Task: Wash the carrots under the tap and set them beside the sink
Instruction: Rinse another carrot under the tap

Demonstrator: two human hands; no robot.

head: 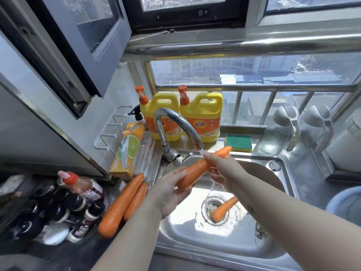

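Both hands hold one orange carrot (197,169) slanted under the running chrome tap (175,124). My left hand (170,192) cups its thick lower end with the fingers curled round it. My right hand (220,167) grips its upper half near the spout, where water streams down over it. Two carrots (123,204) lie side by side on the counter left of the steel sink (195,243). Another carrot (224,209) lies in the basin across the drain.
Two yellow detergent jugs (181,116) and a green-yellow sponge (238,142) stand behind the tap. Dark-capped bottles (64,210) crowd the left counter beside a boxed knife pack (129,151). Glass jugs (281,132) and a blue bowl (345,204) are on the right.
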